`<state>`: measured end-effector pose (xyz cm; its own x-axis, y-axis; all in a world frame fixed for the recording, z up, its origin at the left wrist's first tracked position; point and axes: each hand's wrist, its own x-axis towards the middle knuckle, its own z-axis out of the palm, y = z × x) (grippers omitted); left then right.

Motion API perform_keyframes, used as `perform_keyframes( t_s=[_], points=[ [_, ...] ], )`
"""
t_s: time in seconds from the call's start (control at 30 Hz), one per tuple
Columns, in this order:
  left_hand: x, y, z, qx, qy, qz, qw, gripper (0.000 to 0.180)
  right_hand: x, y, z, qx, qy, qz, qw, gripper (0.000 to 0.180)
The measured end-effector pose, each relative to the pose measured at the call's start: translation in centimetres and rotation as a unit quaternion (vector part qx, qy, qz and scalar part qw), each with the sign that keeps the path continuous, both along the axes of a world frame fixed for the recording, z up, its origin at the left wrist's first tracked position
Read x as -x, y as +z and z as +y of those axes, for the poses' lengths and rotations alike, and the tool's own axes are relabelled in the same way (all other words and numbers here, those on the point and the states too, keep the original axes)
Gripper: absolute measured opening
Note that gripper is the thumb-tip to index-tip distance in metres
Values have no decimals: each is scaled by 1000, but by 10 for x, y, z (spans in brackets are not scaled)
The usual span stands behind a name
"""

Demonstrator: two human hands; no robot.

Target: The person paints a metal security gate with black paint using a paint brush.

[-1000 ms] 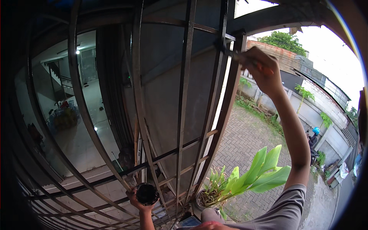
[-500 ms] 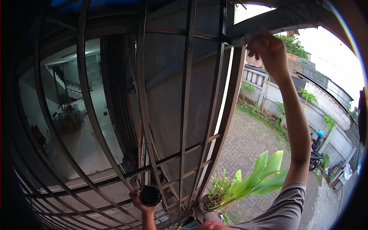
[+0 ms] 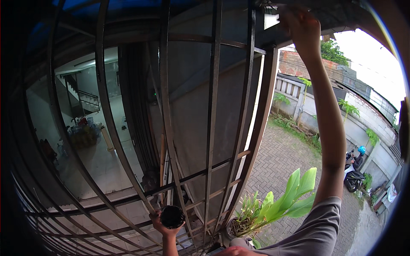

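Note:
My left hand (image 3: 160, 224) is wrapped round a small round cup (image 3: 172, 217) with a dark, glossy black inside, low in front of the gate. Raised high at the upper right, my right hand (image 3: 302, 22) has its fingers curled together near the top beam. Blur and shadow there hide what its fingers hold. The metal bar grille (image 3: 210, 106) stands between the two hands, dark and shiny on its upper bars and browner lower down. Its brown end post (image 3: 260, 115) runs below and left of my right hand.
A potted leafy plant (image 3: 279, 205) stands at the grille's foot, right of my left hand. Behind the bars lies a tiled room (image 3: 102, 158) with piled goods. Outside are a paved yard (image 3: 277, 153), a wall, and a person in a blue helmet (image 3: 361, 150) by a motorbike.
My right hand has moved up, away from the top corner of the grille toward the beam above. The left hand still holds the cup. The view has shifted slightly.

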<state>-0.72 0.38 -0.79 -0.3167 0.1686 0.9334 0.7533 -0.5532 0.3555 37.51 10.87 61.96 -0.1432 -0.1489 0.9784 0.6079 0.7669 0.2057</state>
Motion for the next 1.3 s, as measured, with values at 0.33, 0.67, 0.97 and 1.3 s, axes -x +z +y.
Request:
perform_keyframes(
  t_s=[0.33, 0.67, 0.97, 1.3],
  points=[
    [14, -17, -9, 61, -9, -27, 998, 95, 15, -11, 0, 149, 93, -55, 983, 12],
    [8, -10, -4, 30, 11, 3, 999, 97, 29, 23, 2, 158, 74, 14, 984, 28],
    [3, -12, -1, 61, -10, -32, 998, 96, 28, 55, 5, 4, 123, 69, 990, 23],
    [1, -11, -2, 36, -45, -100, 993, 94, 21, -81, -14, 208, 52, -60, 975, 14]
  ],
)
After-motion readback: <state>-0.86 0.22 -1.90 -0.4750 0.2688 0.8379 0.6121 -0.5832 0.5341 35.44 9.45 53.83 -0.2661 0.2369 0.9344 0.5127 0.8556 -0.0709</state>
